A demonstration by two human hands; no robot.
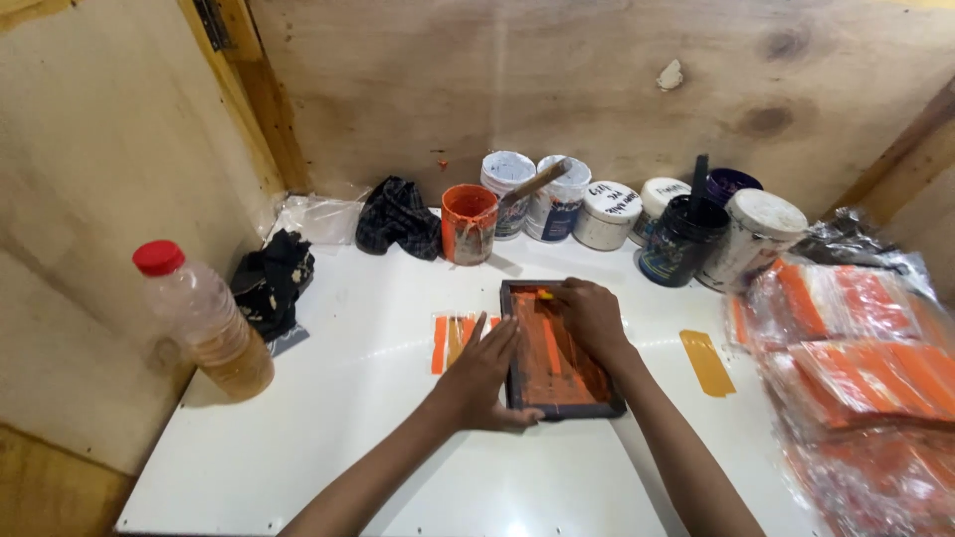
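Left hand lies flat, fingers released, steadying the dark frame; right hand at twelve o'clock, fingers clenched on a small squeegee.

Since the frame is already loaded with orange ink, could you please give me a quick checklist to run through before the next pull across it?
1. Frame held down: ok. The left hand lies flat on the left edge of the dark frame.
2. Tool in the grip: cannot tell. The right hand rests at the frame's top; what it holds is hidden.
3. Ink on the mesh: ok, orange covers it.
4. Piece under the frame: ok. An orange-striped packet sticks out at its left.
5. Ink within reach: ok, the open orange pot stands behind.
6. Spare yellow scraper: ok, apart on the white table.
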